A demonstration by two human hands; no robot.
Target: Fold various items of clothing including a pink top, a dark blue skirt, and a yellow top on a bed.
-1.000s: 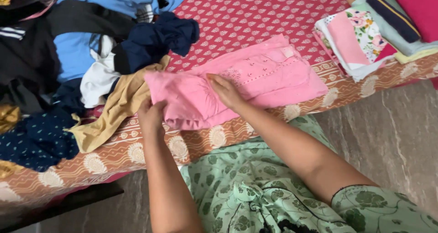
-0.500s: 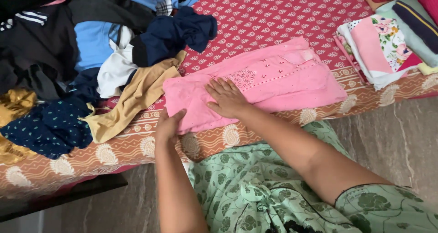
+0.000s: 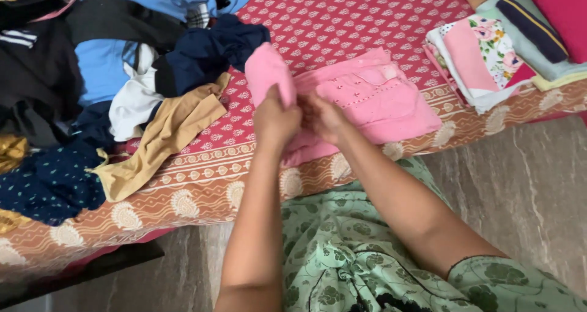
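A pink garment [image 3: 373, 98] lies on the red patterned bedspread [image 3: 342, 18] near the bed's front edge. My left hand [image 3: 275, 117] grips the garment's left end and holds it lifted and folded upward. My right hand [image 3: 323, 117] is just beside it, fingers pressed on the pink cloth at the fold. Both forearms reach in from the bottom of the view over my green patterned clothing.
A heap of unfolded clothes [image 3: 116, 73], blue, black, white and tan, covers the bed's left side. A stack of folded clothes [image 3: 495, 55] sits at the right. Grey stone floor [image 3: 526, 183] lies in front of the bed.
My left hand has taken hold of the garment's left end and lifted it up toward the middle. My right hand slid to the fold beside it.
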